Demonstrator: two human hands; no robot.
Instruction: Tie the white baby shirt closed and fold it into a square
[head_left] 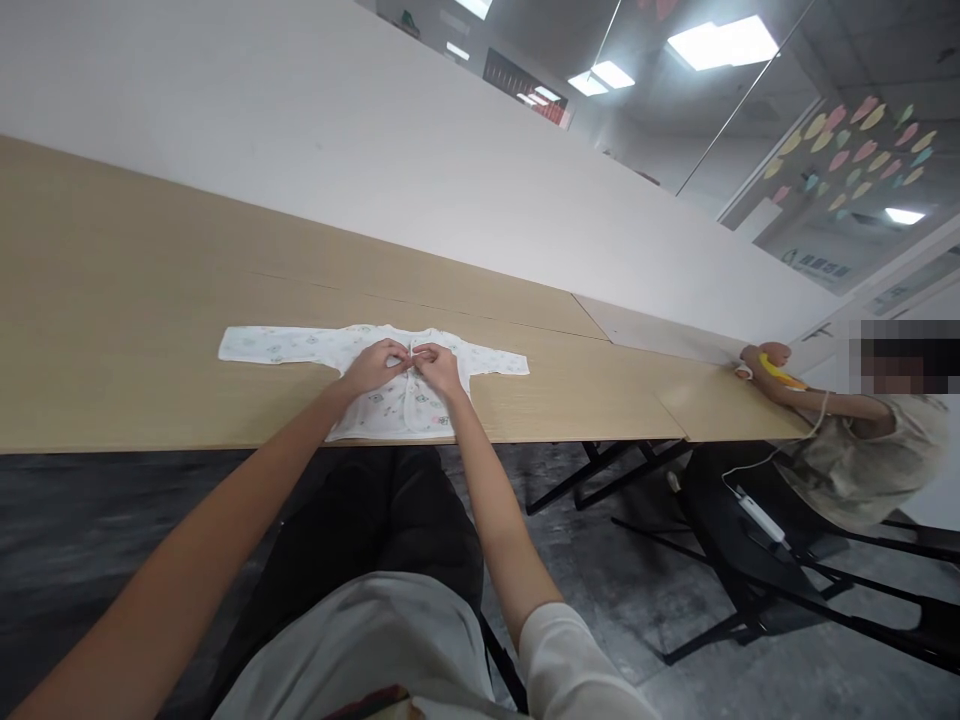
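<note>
A small white long-sleeved baby shirt [386, 408] with a scattered coloured print lies spread on the table, its sleeves stretched out to both sides. Its hem reaches the table's near edge. My left hand [377, 365] pinches the front opening just below the collar, fingers closed on the fabric. From the other side my right hand [437, 366] also pinches the opening, its fingertips almost meeting those of the left. Whatever fastener lies between the fingertips is too small and covered to make out.
The wooden table [135, 300] runs along a white partition [300, 130]. At the right, another person [862, 440] sits by the table with a doll [775, 354] near their hands. A black folding chair [739, 530] with a white power strip [761, 520] stands on that side.
</note>
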